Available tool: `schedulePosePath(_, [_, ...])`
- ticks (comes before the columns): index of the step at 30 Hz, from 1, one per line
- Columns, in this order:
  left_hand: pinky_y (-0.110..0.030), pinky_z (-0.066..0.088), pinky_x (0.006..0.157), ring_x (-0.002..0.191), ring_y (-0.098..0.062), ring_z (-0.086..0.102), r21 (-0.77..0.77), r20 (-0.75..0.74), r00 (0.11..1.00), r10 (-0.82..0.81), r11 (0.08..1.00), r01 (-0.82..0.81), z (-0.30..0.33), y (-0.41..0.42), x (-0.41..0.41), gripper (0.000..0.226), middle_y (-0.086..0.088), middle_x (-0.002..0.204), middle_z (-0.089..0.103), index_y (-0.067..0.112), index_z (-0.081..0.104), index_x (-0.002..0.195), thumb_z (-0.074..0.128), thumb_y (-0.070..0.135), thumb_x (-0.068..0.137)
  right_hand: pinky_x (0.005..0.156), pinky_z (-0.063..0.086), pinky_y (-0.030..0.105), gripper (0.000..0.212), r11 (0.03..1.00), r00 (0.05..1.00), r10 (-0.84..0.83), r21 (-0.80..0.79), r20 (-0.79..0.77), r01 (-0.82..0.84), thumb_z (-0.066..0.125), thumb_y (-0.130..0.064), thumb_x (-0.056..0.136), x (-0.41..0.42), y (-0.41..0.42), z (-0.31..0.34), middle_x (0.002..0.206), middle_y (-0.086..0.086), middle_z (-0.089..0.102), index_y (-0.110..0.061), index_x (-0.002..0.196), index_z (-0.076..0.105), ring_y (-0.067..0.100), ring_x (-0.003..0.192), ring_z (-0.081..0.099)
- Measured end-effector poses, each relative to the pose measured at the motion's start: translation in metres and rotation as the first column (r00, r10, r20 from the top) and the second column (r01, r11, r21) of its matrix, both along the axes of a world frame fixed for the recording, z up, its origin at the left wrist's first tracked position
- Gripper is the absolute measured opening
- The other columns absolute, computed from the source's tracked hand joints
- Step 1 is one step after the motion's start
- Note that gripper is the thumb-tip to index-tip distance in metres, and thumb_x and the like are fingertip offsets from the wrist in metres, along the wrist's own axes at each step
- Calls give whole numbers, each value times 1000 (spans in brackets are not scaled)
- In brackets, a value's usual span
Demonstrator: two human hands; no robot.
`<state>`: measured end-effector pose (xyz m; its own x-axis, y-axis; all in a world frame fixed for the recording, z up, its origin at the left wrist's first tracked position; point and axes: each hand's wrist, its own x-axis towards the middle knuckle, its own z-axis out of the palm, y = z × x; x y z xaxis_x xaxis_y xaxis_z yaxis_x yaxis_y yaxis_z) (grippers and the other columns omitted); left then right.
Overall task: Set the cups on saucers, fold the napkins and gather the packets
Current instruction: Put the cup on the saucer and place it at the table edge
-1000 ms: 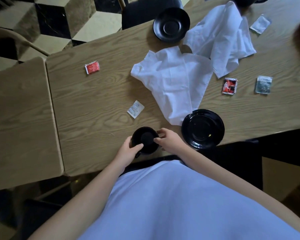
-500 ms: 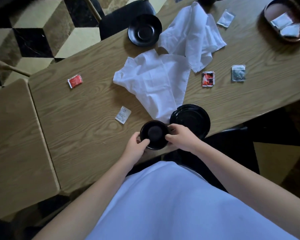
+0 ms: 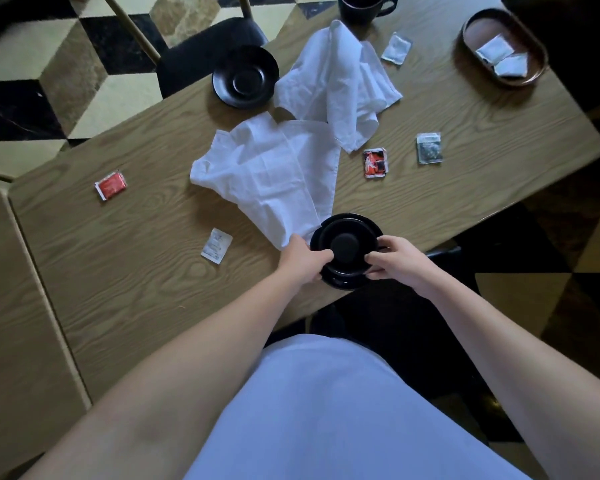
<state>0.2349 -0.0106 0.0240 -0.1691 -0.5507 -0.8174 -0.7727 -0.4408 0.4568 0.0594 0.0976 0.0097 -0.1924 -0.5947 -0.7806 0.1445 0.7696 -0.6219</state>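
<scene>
A black cup [image 3: 346, 247] sits over the near black saucer [image 3: 347, 285] at the table's front edge. My left hand [image 3: 303, 259] grips its left side and my right hand [image 3: 397, 258] grips its right side. Whether the cup touches the saucer I cannot tell. A second black saucer [image 3: 245, 76] and a second black cup [image 3: 361, 8] stand at the far side. Two crumpled white napkins [image 3: 274, 174] [image 3: 340, 84] lie mid-table. Packets lie scattered: red [image 3: 110, 185], white [image 3: 217, 244], red-black [image 3: 374, 163], grey [image 3: 429, 148], white [image 3: 396, 49].
A brown oval tray [image 3: 471, 24] at the far right holds two white packets. A black chair [image 3: 201, 50] stands behind the table. A second wooden table [image 3: 11, 306] adjoins on the left. The floor is checkered.
Both hands carried the black cup rightward from the bare tabletop to over the near saucer. The camera view shifted right, revealing the tray and far cup.
</scene>
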Motion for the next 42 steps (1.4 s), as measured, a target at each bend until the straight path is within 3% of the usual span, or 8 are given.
schedulePosePath(4, [-27, 58, 53, 58, -23, 68, 20, -1, 1000, 19, 1000, -19, -5, -5, -5, 58, -26, 106, 70, -9, 59, 111, 68, 25, 65, 75, 64, 34, 15, 999, 999, 40, -8, -19, -40, 61, -5, 91, -7, -5, -3, 86, 16, 76, -7, 106, 64, 21, 76, 76])
schedulePosePath(11, [-36, 64, 61, 59, -24, 72, -27, 70, 997, -24, 999, 26, 1, -1, -14, 54, -21, 110, 67, 6, 43, 117, 69, 21, 72, 71, 62, 29, 18, 999, 999, 45, 15, -9, -44, 64, -12, 88, -10, 0, -7, 81, 9, 79, -12, 106, 65, 20, 82, 78])
schedulePosePath(25, [-32, 63, 69, 48, -20, 72, -84, 231, 945, -233, 963, 258, 0, 1, -16, 31, -6, 67, 76, 9, 59, 100, 61, 30, 77, 68, 61, 25, 26, 999, 999, -52, 9, 15, 52, 63, -7, 93, 0, 12, -9, 93, 15, 74, -6, 119, 60, 16, 76, 75])
schedulePosePath(29, [-35, 63, 71, 49, -21, 72, -74, 217, 946, -242, 962, 263, -2, 1, -18, 29, -6, 73, 77, 9, 55, 99, 60, 27, 78, 69, 61, 28, 32, 995, 994, -103, 15, 43, 103, 63, -9, 93, 1, 14, -15, 92, 16, 74, -5, 125, 58, 18, 77, 75])
schedulePosePath(32, [-40, 64, 72, 56, -26, 74, -70, 172, 961, -216, 971, 230, 2, 3, -19, 35, -8, 82, 77, 24, 52, 111, 60, 23, 77, 75, 63, 33, 34, 996, 995, -88, 16, 45, 87, 64, -12, 93, 1, 16, -19, 92, 14, 75, -5, 126, 58, 18, 79, 76])
schedulePosePath(35, [-42, 64, 70, 61, -29, 75, -40, 150, 969, -198, 978, 206, 5, 4, -18, 47, -10, 80, 77, 17, 59, 124, 61, 22, 78, 75, 63, 33, 37, 998, 998, -57, 33, 14, 57, 65, -13, 90, -1, 15, -21, 91, 13, 76, -7, 126, 59, 17, 81, 77])
schedulePosePath(39, [-40, 63, 72, 60, -26, 74, -15, 261, 890, -374, 920, 391, 18, -4, -19, 59, -6, 82, 76, 18, 63, 113, 62, 66, 78, 79, 64, 37, 33, 995, 997, 29, 92, -65, -23, 63, -20, 86, 0, 11, -16, 87, 10, 78, -9, 117, 66, 15, 80, 77])
schedulePosePath(42, [-32, 58, 68, 46, -23, 70, -67, 401, 787, -469, 842, 536, 31, -33, -19, 87, -2, 74, 72, 20, 59, 92, 23, 96, 68, 60, 63, 35, 39, 963, 986, 147, 237, -75, -126, 69, -40, 85, -9, 1, -6, 86, 11, 76, -8, 107, 66, 20, 69, 77])
